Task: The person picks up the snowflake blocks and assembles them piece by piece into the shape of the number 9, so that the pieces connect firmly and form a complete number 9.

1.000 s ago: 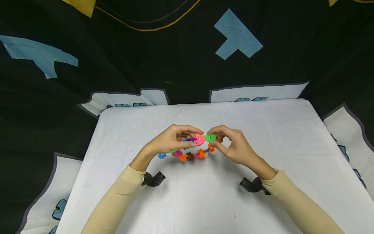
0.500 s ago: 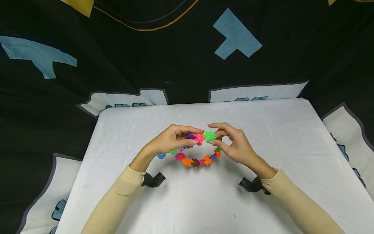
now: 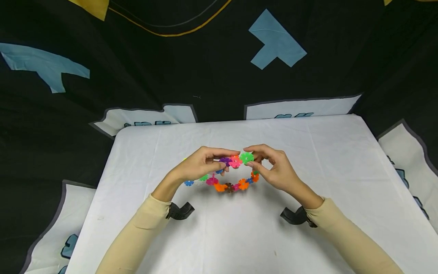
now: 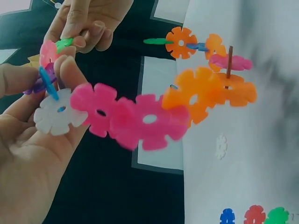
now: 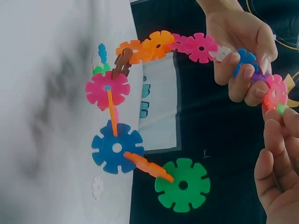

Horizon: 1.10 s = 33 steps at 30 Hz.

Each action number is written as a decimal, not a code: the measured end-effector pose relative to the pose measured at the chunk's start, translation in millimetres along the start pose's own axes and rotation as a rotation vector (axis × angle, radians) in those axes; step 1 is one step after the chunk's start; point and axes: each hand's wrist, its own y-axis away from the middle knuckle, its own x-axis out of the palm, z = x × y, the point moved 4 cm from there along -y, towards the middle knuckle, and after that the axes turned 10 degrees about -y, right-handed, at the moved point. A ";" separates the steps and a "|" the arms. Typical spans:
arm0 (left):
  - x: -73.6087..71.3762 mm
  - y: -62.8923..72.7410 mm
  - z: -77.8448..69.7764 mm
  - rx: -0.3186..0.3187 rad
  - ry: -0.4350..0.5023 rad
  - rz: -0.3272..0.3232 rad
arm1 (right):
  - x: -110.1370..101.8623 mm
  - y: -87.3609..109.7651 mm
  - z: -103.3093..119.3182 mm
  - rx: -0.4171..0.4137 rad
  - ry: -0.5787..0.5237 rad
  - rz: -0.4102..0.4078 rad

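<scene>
My left hand (image 3: pixel 200 164) pinches a chain of notched plastic snowflake discs at its purple disc (image 3: pixel 224 161), beside a pink disc (image 3: pixel 235 163). With thumb and fingers, my right hand (image 3: pixel 273 167) holds a light green disc (image 3: pixel 246 156) at the pink disc's right edge. Below the hands the chain hangs in a curve of pink, orange (image 3: pixel 243 184), brown (image 3: pixel 229 187) and blue links. In the right wrist view its free end is a darker green disc (image 5: pixel 194 198). Fingers partly hide the blue disc (image 5: pixel 245 60) next to the purple one.
Loose discs lie on the white-covered table (image 3: pixel 232 236), among them a blue one (image 3: pixel 189 183) and a green one (image 3: pixel 203 177) near my left hand. In the left wrist view, a red disc (image 4: pixel 254 214) and a white disc (image 4: pixel 222 147) also lie there. Behind the table hangs a dark patterned cloth (image 3: pixel 219 76).
The chain's hanging part has swung down and to the right. My right forefinger lifted off the light green disc and is back near its top edge. My left thumb has slid toward the purple disc.
</scene>
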 end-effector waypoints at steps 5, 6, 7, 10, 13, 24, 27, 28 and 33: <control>-0.3 -1.8 0.3 -0.014 0.021 0.010 | -2.3 -0.8 -0.3 0.028 0.005 -0.027; -0.2 -2.1 0.0 -0.008 0.029 0.015 | -2.8 -1.0 -0.4 0.032 0.007 -0.029; -0.1 -2.5 -0.1 -0.001 0.036 0.019 | -3.2 -1.2 -0.4 0.035 0.010 -0.030; 0.2 -3.4 -1.1 0.031 0.048 0.031 | -3.6 -1.4 0.2 0.040 0.014 -0.028; 0.5 -3.9 -2.2 0.046 0.048 0.036 | -3.7 -1.7 0.5 0.036 0.009 -0.033; 3.9 -4.2 -1.3 -0.003 0.039 0.024 | -2.6 0.3 -0.9 -0.014 0.020 -0.046; 4.7 -4.2 -0.2 -0.013 0.001 0.012 | -1.6 0.6 0.4 -0.052 0.053 -0.028; 4.9 -4.3 0.4 -0.015 -0.010 0.008 | -1.3 0.7 1.1 -0.068 0.066 -0.021; 7.5 -4.6 1.8 -0.018 -0.034 -0.014 | -0.3 1.6 3.6 -0.122 0.086 -0.009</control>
